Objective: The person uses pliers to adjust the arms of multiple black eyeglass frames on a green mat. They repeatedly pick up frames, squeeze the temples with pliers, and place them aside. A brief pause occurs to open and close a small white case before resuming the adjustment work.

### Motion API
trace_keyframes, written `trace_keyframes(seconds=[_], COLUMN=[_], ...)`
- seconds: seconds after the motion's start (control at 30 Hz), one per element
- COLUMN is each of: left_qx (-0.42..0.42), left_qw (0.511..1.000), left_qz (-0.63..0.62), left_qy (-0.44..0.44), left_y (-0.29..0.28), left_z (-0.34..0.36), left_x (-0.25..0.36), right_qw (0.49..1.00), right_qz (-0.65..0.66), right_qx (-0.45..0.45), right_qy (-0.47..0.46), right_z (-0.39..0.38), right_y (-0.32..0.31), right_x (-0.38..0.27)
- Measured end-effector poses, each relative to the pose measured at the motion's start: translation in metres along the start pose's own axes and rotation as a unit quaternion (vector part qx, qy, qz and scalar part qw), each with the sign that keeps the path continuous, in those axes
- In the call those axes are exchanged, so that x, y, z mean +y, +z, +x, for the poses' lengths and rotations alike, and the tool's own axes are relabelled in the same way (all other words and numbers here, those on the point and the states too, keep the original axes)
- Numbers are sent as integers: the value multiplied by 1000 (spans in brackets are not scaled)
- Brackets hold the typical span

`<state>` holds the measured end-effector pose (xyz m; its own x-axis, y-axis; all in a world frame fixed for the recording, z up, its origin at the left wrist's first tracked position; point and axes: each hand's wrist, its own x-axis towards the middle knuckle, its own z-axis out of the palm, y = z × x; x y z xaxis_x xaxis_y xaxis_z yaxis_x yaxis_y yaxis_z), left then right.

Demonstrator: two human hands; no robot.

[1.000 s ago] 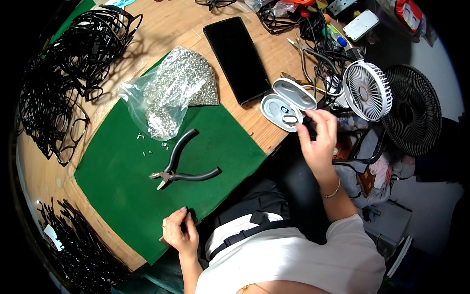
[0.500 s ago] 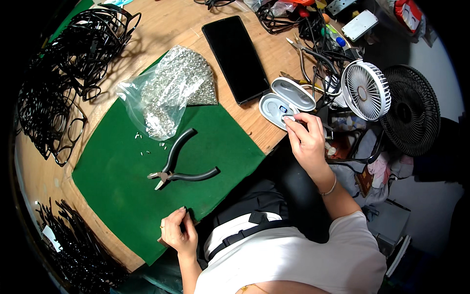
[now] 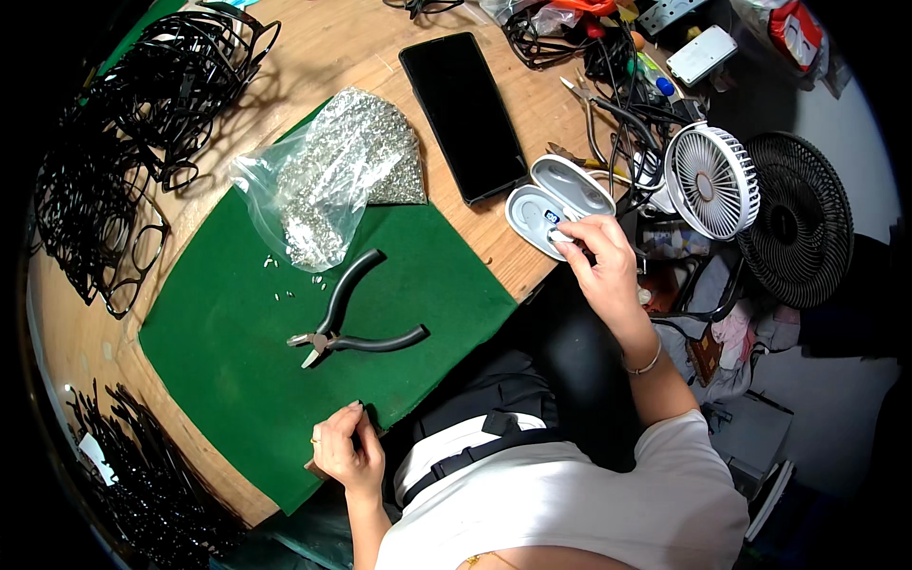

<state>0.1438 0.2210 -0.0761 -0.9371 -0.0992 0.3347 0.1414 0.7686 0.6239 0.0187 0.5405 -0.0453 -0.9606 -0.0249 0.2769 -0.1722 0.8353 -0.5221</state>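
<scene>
My right hand (image 3: 603, 266) pinches a small white earbud (image 3: 559, 235) at the near side of an open charging case (image 3: 528, 223). The case is pale grey, with its lid tipped back and a small lit display inside. At the near edge of the green mat (image 3: 218, 380) rests my left hand (image 3: 350, 451), fingers curled in; whatever they hold, if anything, is hidden. Black-handled pliers (image 3: 326, 339) lie on the mat with their jaws apart. Beyond them, a clear plastic bag (image 3: 351, 180) full of small silvery metal pieces lies across the mat's far part, with several loose pieces (image 3: 275, 275) nearby.
A dark-screened phone (image 3: 464, 119) lies left of the case. Black eyeglass frames (image 3: 142, 123) pile up at the far left, and thin black parts (image 3: 142, 484) at the near left. On the right are tangled cables, more pliers (image 3: 594, 119), a white fan (image 3: 708, 180) and a black fan (image 3: 793, 218).
My right hand has shifted very slightly, its fingertips staying at the case. The whole view has moved a little. My left hand, the pliers and the bag stay put.
</scene>
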Motion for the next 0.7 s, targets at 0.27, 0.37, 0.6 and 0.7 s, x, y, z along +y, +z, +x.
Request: trace_keyframes(seconds=[0.27,0.37,0.6,0.7], left_qx=[1,7,6,26], left_qw=[1000,1000,1000,999], left_qz=[5,14,22,7], left_qy=[1,14,19,23], left_y=[1,1,1,3], left_z=[0,2,-2,0], left_x=[1,1,-5,-2], right_qw=[999,1000,994,998], right_qz=[-13,11,-67,15], right_qx=[-26,0,91,45], right_qy=[-18,22,13,-51], right_z=[4,6,33,25], right_y=[-6,-13,-24,-16], right_x=[-4,-13,-14,-16])
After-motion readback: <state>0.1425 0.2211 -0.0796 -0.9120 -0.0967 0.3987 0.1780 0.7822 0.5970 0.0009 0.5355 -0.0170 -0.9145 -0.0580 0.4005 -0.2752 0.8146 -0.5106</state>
